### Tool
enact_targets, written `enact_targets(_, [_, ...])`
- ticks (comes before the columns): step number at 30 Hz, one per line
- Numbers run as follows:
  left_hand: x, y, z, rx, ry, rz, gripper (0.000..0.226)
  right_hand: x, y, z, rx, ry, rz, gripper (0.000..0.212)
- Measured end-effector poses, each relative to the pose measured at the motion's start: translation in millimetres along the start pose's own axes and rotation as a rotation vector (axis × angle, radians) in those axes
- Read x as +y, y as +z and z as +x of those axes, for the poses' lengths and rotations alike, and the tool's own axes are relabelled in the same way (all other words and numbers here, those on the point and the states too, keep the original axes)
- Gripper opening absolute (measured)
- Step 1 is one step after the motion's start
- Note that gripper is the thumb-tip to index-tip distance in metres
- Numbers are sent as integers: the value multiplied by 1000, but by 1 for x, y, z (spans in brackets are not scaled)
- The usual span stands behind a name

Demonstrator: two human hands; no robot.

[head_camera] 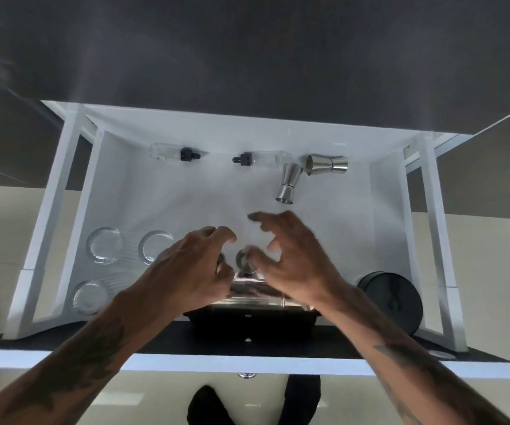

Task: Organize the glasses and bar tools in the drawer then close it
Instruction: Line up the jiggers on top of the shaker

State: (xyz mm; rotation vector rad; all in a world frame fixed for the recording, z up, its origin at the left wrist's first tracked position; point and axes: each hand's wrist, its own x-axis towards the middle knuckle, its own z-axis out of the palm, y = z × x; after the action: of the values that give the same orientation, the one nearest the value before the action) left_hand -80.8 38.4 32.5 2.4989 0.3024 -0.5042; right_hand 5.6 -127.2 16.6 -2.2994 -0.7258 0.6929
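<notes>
there, both hands (235,259) apparently empty over the open drawer (186,194)

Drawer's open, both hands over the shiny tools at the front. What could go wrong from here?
1. The left hand and right hand crowd the metal tools; motion blur hides any grip, so a tool may slip.
2. Three glasses stand beside the left forearm; a sweep could topple them.
3. Two dropper bottles and two jiggers lie loose on their sides at the back; closing the drawer may roll them.
</notes>
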Motion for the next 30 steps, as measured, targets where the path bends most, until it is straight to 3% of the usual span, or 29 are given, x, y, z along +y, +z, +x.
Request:
enact_targets(3, [10, -10, 14, 171, 57, 100, 31, 23, -41, 39, 326, 64, -114, 36])
enact_targets(5, [20, -15, 35, 261, 66, 66, 28, 43, -64, 67, 424, 155, -314, 39])
enact_targets(9, [49, 1, 95, 313, -9, -45, 39, 77, -82, 92, 326, 196, -551, 40])
enact_targets(12, [62, 21, 128, 241, -116, -48, 49, 98, -76, 89, 260, 167, -612, 34])
enact_targets(16, [59, 33, 141, 237, -208, -87, 38, 110, -69, 84, 216, 222, -587, 27])
enact_targets(18, [54, 30, 138, 225, -249, -236, 44, 112, -65, 77, 214, 238, -462, 26])
enact_targets(21, [46, 18, 124, 80, -264, -474, 60, 101, -61, 58, 268, 305, -48, 34])
enact_targets(25, [41, -2, 101, -213, -272, -1262, 39, 74, -56, 27, 116, 311, 504, 68])
enact_targets(27, [40, -8, 94, -276, -170, -1259, 36, 61, -54, 20, 119, 252, 634, 65])
enact_targets(30, [47, -8, 86, -182, -35, -867, 36, 47, -53, 19, 151, 174, 608, 61])
